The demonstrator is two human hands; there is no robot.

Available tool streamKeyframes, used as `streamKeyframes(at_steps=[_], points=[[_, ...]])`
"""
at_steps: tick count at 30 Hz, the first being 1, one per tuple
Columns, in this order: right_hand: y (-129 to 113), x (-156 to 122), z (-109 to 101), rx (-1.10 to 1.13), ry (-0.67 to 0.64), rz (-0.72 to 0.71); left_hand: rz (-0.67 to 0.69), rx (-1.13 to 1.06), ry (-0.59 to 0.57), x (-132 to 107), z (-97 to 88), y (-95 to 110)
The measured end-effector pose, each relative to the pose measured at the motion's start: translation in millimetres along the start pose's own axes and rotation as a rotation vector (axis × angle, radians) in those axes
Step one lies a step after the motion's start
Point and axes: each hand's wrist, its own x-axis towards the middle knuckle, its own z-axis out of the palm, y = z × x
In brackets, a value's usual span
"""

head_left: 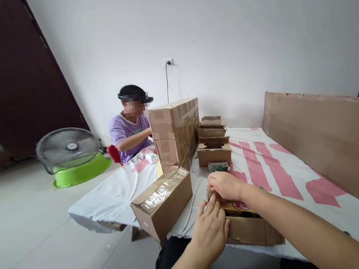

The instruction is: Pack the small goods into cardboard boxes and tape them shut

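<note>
An open cardboard box [254, 231] lies near the front edge of the table, close to my body. Inside it shows a yellow package [241, 205] with red printed characters, partly covered by my right forearm. My left hand [211, 229] rests along the box's left end, its fingers stretched out and touching the cardboard. Just beyond, my right hand [225, 185] curls its fingers at the far left corner of the box, closed on the cardboard edge there. Its fingertips are partly hidden. Beyond the right hand is a small dark-green patterned packet [218, 167].
A taped carton [164, 200] stands at left, with tall stacked cartons [177, 134] behind it. Several open boxes [214, 149] line the table's far side. A cardboard panel [330, 142] borders the right. Across the table sits a person [133, 130]; a fan [70, 147] is at left.
</note>
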Motion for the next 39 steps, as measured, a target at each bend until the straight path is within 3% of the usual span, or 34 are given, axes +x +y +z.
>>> streamKeyframes(at_steps=[6, 13, 19, 24, 28, 33, 39], points=[[-2, 7, -9, -0.010, -0.083, -0.044, 0.009, 0.048, -0.153, 8, -10.5, 1], [1, 23, -5, 0.064, -0.090, 0.052, -0.011, 0.019, -0.178, 7, -14.4, 1], [21, 21, -1, 0.308, -0.077, 0.144, -0.023, -0.029, -0.160, 6, -13.7, -1], [31, 9, -4, 0.502, -0.076, 0.106, -0.042, -0.036, -0.146, 6, -11.7, 1], [22, 6, 3, 0.595, -0.031, 0.073, -0.058, -0.037, -0.153, 6, -12.0, 2], [13, 15, 16, 0.582, 0.061, 0.239, -0.041, -0.028, -0.145, 4, -13.4, 2], [23, 28, 28, 0.624, 0.110, 0.513, -0.045, -0.031, -0.136, 4, -12.2, 2]])
